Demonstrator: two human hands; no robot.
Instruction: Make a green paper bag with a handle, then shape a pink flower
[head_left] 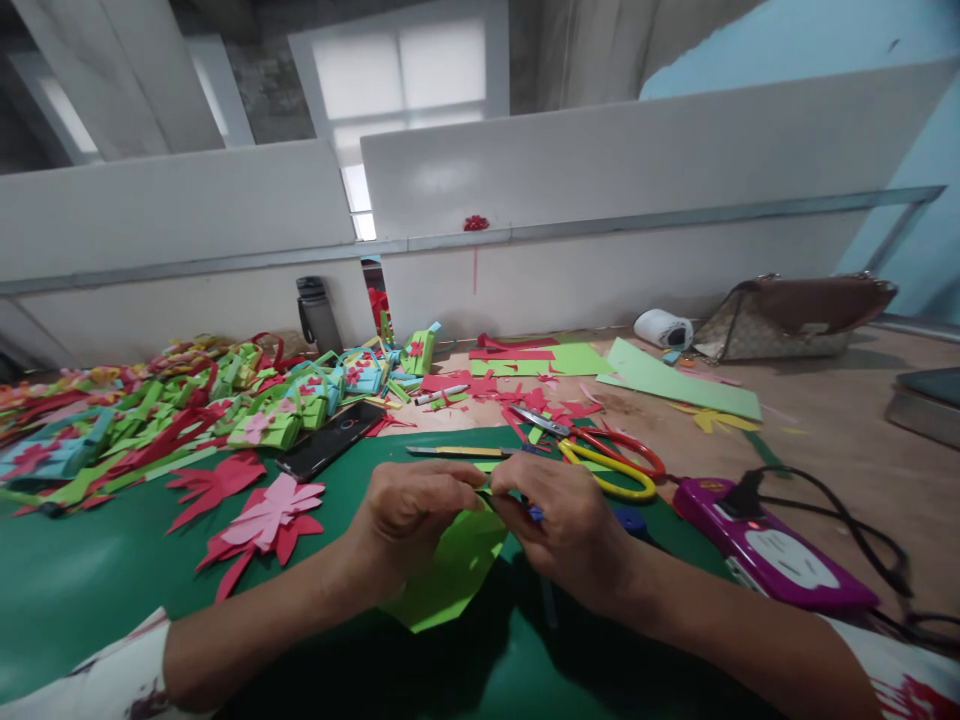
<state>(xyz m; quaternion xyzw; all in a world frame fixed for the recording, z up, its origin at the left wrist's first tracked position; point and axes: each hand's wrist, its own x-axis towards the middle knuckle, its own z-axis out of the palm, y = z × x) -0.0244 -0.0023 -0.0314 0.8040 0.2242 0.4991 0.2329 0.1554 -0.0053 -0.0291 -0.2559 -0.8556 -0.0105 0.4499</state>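
A bright green folded piece of paper (pixel 450 575) hangs between my two hands over the dark green mat. My left hand (pixel 409 520) pinches it near its top corner. The fingertips of my right hand (pixel 566 525) meet the left ones there and are closed on the same corner. What lies right under the fingertips is hidden. Just beyond my hands lies a yellow craft knife (pixel 457 452). Scissors (pixel 611 460) with red and yellow handles rest behind my right hand. Part of a blue tool (pixel 630 520) shows beside my right wrist; its kind is unclear.
Pink and red paper flowers (pixel 274 515) lie left, near a black phone (pixel 330 440). Behind them is a heap of green and blue paper baskets (pixel 300 400). A purple power strip (pixel 772 550) with cables lies right. A bottle (pixel 318 315) and a handbag (pixel 795 318) stand near the partition.
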